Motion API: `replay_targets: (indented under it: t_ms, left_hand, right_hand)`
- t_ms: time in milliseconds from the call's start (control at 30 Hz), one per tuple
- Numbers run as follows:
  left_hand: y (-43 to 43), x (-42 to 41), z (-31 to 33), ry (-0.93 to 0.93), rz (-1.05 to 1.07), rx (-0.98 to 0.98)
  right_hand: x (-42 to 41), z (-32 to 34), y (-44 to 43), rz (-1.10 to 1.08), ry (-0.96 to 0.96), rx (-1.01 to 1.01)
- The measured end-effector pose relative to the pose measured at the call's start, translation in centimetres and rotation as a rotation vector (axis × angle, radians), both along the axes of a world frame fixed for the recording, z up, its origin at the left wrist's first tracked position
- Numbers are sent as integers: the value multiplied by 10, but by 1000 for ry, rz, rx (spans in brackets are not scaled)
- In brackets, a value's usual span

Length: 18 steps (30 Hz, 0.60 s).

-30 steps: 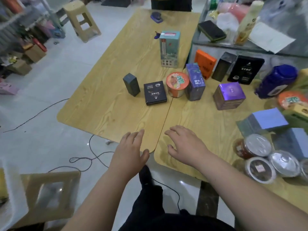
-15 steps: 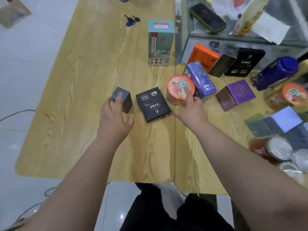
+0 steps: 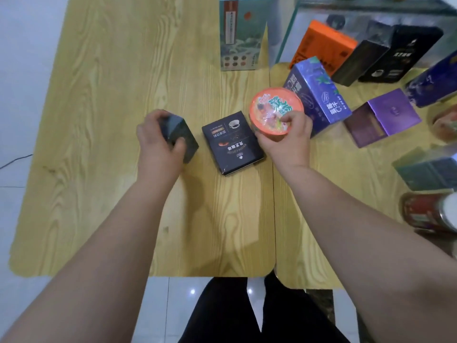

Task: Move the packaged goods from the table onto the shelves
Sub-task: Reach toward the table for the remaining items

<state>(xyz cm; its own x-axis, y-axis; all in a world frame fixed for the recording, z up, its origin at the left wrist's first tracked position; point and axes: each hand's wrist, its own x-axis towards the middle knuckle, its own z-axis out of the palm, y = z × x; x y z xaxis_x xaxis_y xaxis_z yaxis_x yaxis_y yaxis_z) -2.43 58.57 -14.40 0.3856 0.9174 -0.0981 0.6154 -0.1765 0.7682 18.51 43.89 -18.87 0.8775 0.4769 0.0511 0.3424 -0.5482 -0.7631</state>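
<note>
Left hand (image 3: 158,144) gripping small dark box (image 3: 186,138), right hand (image 3: 286,139) gripping noodle cup (image 3: 270,107); I see shelves (image 3: 366,6) off the surface's (image 3: 111,95) far-right corner, right hand nearer.

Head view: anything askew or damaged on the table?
No spill or damage visible. The black flat box between the left hand and right hand lies skewed to the table edge, print upside down to the camera.
</note>
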Motion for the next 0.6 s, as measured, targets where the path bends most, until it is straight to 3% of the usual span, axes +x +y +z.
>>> replay_targets:
  t_ms: [100,167,233,300,433,500,600]
  left_hand:
    - [-10,-11,21,-198,153,-62]
    - [-26,-18,31,-324,201,-244]
    - [-50,-21,34,-472,254,-497]
    - [-76,-22,35,-592,309,-725]
    - [-139,-26,37,-629,386,-889]
    - [-170,-31,42,-671,443,-882]
    - [-217,-40,55,-755,517,-846]
  right_hand:
    - [-6,12,-20,105,-196,99]
    - [-16,27,-38,199,-176,161]
    - [-27,45,-60,294,40,236]
    - [-35,58,-79,347,405,361]
    - [-47,65,-110,292,1123,499]
    - [-47,66,-126,335,1290,430]
    - [-47,76,-153,475,1349,319]
